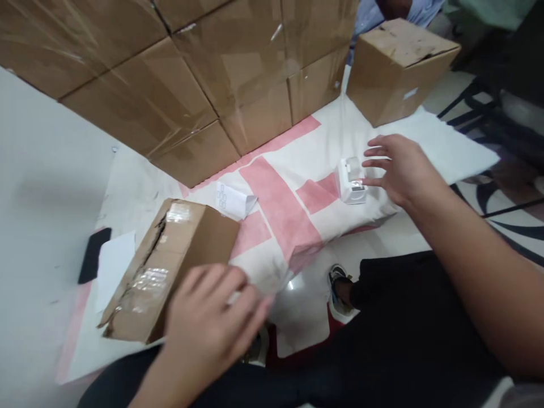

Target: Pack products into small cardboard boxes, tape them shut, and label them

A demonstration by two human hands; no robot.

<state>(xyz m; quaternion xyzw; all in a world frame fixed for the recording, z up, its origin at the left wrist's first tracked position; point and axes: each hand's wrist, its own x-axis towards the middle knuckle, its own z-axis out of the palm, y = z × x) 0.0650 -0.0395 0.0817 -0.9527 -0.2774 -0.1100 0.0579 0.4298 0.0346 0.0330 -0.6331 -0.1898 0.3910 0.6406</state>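
My right hand [397, 167] reaches out with fingers spread, its fingertips just beside a small white device [352, 180] that stands on the white and pink cloth [280, 209]. The hand holds nothing. My left hand [212, 326] is low in front, fingers extended and close together, next to the near end of a long torn cardboard box [165, 266] lying on the cloth. Whether it touches the box I cannot tell; the fingertips are smeared by motion.
A wall of stacked taped cartons [191, 73] fills the back. A single carton [397, 68] stands at the cloth's far right. A folded white leaflet [233, 200], a white sheet [114, 266] and a black flat object [92, 255] lie left. My dark-trousered legs [403, 328] are below.
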